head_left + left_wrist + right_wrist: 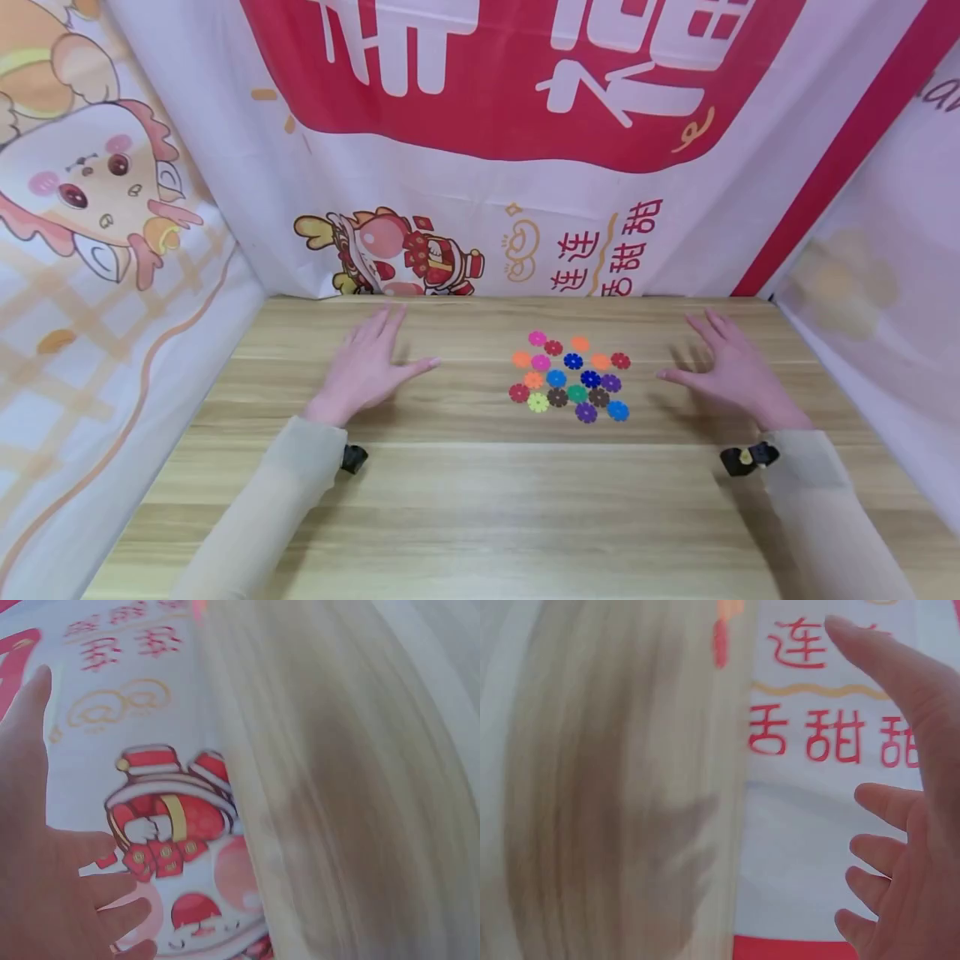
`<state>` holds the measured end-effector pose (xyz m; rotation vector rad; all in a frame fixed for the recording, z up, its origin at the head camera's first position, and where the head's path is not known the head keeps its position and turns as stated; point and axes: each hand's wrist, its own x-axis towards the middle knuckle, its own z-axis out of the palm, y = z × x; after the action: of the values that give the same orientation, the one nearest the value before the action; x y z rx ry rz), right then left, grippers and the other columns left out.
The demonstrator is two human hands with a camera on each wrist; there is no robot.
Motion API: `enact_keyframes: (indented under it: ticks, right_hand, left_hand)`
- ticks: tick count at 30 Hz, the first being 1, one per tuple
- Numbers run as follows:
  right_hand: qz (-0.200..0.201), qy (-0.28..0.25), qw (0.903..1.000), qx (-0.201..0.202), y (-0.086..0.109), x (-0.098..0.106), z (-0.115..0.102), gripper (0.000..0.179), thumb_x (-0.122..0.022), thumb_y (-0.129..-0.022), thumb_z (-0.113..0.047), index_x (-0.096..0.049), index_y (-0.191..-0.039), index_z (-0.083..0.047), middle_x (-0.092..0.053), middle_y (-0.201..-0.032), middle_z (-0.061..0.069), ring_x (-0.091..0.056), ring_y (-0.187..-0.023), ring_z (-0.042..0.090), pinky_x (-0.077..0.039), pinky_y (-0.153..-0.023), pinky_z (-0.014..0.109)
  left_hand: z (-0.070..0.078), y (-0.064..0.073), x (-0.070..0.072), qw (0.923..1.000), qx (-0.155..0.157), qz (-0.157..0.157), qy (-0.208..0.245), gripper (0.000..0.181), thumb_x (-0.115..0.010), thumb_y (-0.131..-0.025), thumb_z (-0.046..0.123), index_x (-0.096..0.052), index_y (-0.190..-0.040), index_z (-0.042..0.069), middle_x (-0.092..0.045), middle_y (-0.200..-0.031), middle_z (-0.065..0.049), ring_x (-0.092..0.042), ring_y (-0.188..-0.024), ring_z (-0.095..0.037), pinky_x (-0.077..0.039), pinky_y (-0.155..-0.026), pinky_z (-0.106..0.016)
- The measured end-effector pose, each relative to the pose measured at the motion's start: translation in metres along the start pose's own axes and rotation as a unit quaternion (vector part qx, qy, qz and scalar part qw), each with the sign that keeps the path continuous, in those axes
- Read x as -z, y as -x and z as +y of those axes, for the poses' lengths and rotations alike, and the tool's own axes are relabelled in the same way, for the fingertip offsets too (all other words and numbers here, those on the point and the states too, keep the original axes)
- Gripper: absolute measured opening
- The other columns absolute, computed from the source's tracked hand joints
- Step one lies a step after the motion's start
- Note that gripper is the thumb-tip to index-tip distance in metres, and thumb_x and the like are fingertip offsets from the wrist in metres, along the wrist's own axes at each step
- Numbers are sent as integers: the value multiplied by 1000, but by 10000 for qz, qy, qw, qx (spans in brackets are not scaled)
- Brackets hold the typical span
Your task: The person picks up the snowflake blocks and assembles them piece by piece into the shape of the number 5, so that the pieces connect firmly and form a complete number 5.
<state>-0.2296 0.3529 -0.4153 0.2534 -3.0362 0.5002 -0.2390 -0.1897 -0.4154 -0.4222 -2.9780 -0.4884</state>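
Observation:
Several small notched plastic discs in many colours lie flat in a loose cluster on the wooden table, among them a green disc [577, 393], a yellow-green disc [538, 402] and a pink disc [537, 338]. To the left of the cluster is my left hand [365, 367], fingers extended and thumb spread toward the discs, holding nothing. My right hand [731, 367] is on the other side, thumb pointing inward, also with nothing in it. Both hands cast shadows on the wood and stay apart from the discs. In the right wrist view the right fingers [881, 855] look slightly bent.
The wooden table [480, 517] ends at a white and red printed cloth [480, 183] hanging along its back edge. Printed cloths also flank it, a left cloth [82, 350] and a right cloth [885, 275]. Each wrist carries a small black device.

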Motion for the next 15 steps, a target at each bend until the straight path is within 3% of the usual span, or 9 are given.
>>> enact_keyframes:
  ticks: [3, 7, 11, 15]
  right_hand:
    - [-42, -329, 9994, -59, 0, 5, -9, 113, -74, -81, -70, -27, -160, -4, -14, -165, 26, -16, -147, 52, -17, -108, 77]
    - [-1, -690, 9976, 94, 1, 6, -20, 102, -78, -82, -61, -38, -154, -1, -31, -159, 28, -28, -142, 52, -25, -107, 74]
    - [20, -977, 9950, 213, 0, 1, -27, 91, -80, -84, -54, -47, -149, 0, -44, -151, 27, -39, -137, 51, -32, -106, 70]
    - [-298, -1434, 9892, 44, -2, -6, -31, 89, -77, -83, -61, -52, -147, -5, -50, -148, 22, -43, -135, 48, -37, -105, 68]
  left_hand:
    - [12, -2, -1, 9951, 167, -47, 978, 111, -54, -84, 83, -19, -163, 15, -17, -168, -11, -18, -152, -35, -16, -119, -59]
    - [29, -6, -6, 9774, 301, -20, 2090, 106, -65, -82, 77, -28, -161, 16, -29, -164, -9, -27, -149, -32, -24, -118, -57]
    - [45, -11, -19, 9634, 256, -30, 2669, 99, -71, -80, 73, -40, -157, 19, -43, -157, -8, -40, -141, -33, -36, -112, -55]
    - [60, -14, -32, 9522, 117, -241, 3042, 90, -77, -81, 64, -47, -152, 19, -50, -152, -4, -48, -135, -32, -42, -109, -51]
